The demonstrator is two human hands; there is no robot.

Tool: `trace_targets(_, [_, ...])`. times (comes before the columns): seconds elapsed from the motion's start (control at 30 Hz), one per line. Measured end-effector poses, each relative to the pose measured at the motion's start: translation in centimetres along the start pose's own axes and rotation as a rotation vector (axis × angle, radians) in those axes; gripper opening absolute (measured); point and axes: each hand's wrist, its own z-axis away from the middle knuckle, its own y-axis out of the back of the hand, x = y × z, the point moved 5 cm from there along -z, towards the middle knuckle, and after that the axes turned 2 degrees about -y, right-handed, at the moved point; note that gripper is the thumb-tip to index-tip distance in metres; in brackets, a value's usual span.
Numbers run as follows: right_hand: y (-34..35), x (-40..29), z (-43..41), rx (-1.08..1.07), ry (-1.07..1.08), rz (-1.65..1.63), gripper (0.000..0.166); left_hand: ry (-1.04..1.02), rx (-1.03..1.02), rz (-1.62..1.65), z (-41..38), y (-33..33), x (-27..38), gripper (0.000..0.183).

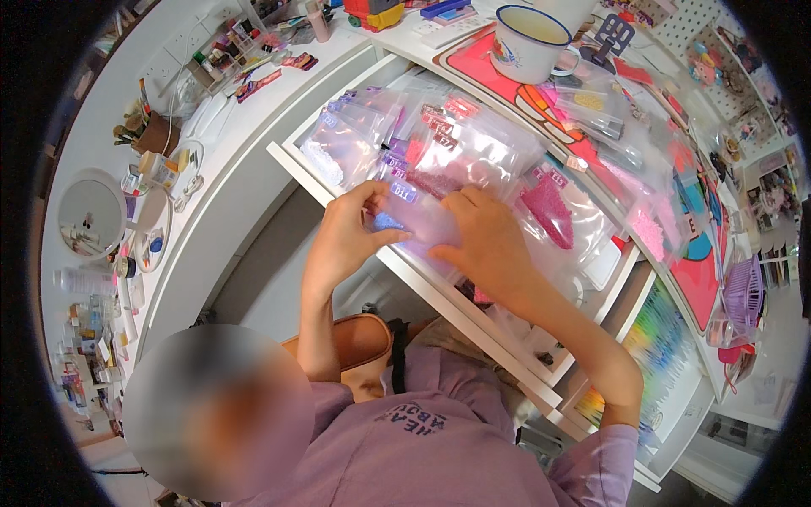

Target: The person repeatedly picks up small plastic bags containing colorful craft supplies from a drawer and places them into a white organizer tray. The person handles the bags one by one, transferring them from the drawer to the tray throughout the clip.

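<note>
Over a pulled-out white drawer, my left hand pinches the left side of a clear zip bag that bears a label. Small blue beads lie in the bag's lower left, by my left fingers. The bag's right side is in the grip of my right hand, whose fingers cover part of it. More labelled bags fill the drawer: one with dark red beads just behind, one with magenta beads to the right, and one with whitish beads at the left end.
On the desk above the drawer stand an enamel mug and a red patterned mat with more bead bags, one pale pink. A lower open drawer holds multicoloured packets. A round mirror is at left, a purple basket at right.
</note>
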Motion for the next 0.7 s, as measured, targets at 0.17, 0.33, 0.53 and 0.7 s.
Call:
trace_targets(0.17, [1.0,1.1,-0.1,-0.127,-0.167,-0.28,0.028,0.016,-0.098,0.144,-0.3,-0.1,-1.4,0.024])
trace_targets(0.33, [1.5,3.8,-0.9,-0.051,-0.187,-0.367,0.027,0.057,-0.058,0.278,-1.6,0.1,-0.3,0.012])
trace_targets(0.53, [2.3,6.5,-0.7,-0.049,-0.322,-0.571,0.037,-0.062,0.316,0.321,-2.1,0.2,-0.9,0.011])
trace_targets(0.7, [6.1,5.4,0.1,0.244,-0.123,-0.644,0.05,-0.112,0.302,0.562,-1.4,0.9,2.6,0.015])
